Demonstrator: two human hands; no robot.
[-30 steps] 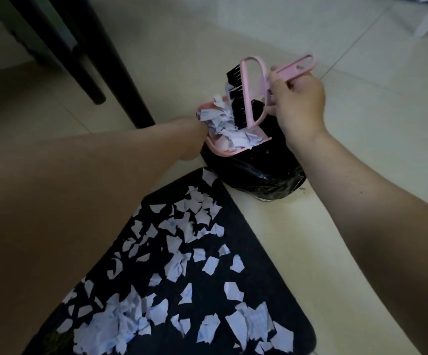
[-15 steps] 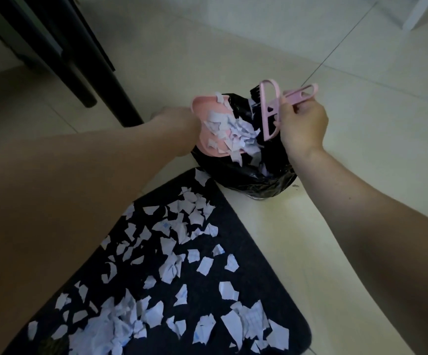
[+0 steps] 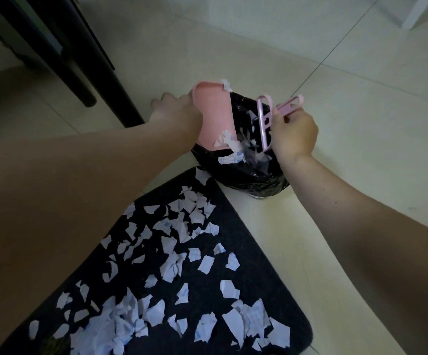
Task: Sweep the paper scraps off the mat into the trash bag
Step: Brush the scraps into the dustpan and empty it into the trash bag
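A black trash bag [image 3: 248, 179] stands open on the floor just beyond the dark mat [image 3: 243, 254]. My left hand [image 3: 175, 111] grips a pink dustpan [image 3: 214, 116], tipped steeply over the bag's mouth, with a few scraps clinging to it and others sliding into the bag. My right hand [image 3: 293, 133] holds a pink brush [image 3: 265, 124] by its handle, its head down inside the bag's opening. Many white paper scraps [image 3: 179, 254] lie scattered over the mat, thickest near its front edge.
Black furniture legs [image 3: 79, 73] stand on the pale tiled floor to the left of the bag. A white leg [image 3: 415, 12] shows at the top right corner. Bare tiles [image 3: 361, 98] stretch to the right of the bag and mat.
The dustpan has tipped from nearly level to steep, and its heap of scraps has slid into the bag. The brush has dropped lower into the bag's mouth.
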